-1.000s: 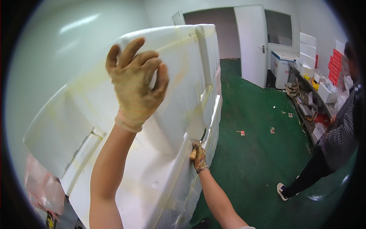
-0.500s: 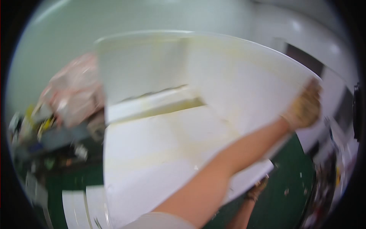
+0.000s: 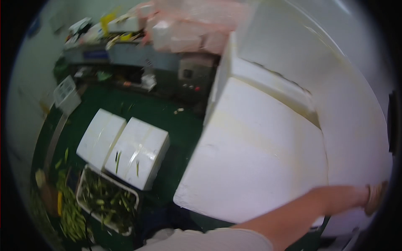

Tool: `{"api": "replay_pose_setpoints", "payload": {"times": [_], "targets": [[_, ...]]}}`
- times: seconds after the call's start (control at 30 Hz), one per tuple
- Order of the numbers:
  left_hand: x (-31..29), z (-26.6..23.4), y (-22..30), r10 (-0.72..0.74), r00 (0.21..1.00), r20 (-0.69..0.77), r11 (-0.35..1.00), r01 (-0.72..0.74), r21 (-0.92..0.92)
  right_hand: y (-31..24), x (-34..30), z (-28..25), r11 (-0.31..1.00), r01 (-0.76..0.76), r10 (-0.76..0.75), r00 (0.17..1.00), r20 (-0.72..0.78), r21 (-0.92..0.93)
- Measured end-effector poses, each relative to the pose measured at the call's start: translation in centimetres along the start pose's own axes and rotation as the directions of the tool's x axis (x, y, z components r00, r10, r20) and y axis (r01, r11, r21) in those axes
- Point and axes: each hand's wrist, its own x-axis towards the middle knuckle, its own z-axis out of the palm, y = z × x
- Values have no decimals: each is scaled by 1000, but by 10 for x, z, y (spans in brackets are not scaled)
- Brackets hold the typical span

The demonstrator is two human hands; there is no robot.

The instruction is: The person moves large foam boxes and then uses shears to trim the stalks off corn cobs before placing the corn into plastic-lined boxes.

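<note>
A bare arm with a light sleeve, which looks like my left, reaches across to the right. Its gloved tan hand, my left hand, is by the lower right of a tall white panel; its fingers are lost at the dark picture rim. Under the forearm lies the broad flat face of a large white foam box, with faint yellowish tape. A narrow gap parts this face from a white strip behind it. My right hand does not show.
Two taped white foam boxes stand on the green floor at left. A white tub of green vegetable pieces is nearer, beside loose pieces. Pink-wrapped bundles top a grey bench; a white crate is far left.
The view has swung left and down, so the large foam box now lies further right and the floor things show. The lower hand seen earlier has gone out of view.
</note>
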Motion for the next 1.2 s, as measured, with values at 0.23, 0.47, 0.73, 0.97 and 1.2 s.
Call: {"api": "replay_pose_setpoints", "payload": {"times": [0.23,0.47,0.73,0.97,1.2], "targets": [[-104,-231,-70,133,909,395,839,109,-533,6,-65,-109,929,175,-149,983,-102,325],[-334,-424,-22,-939,279,203,259,959,-117,42,-254,-169,980,-194,162,900,-405,-40],[-481,-612,281,-813,-576,-87,-579,782,232,102,-350,-109,333,129,706,623,337,-934],[-478,-720,448,-560,-669,-489,-816,547,185,127,-377,53,552,656,651,47,758,-515],[-524,-763,520,-93,-793,-602,-996,66,67,280,-453,236,486,67,858,153,490,-871]]}}
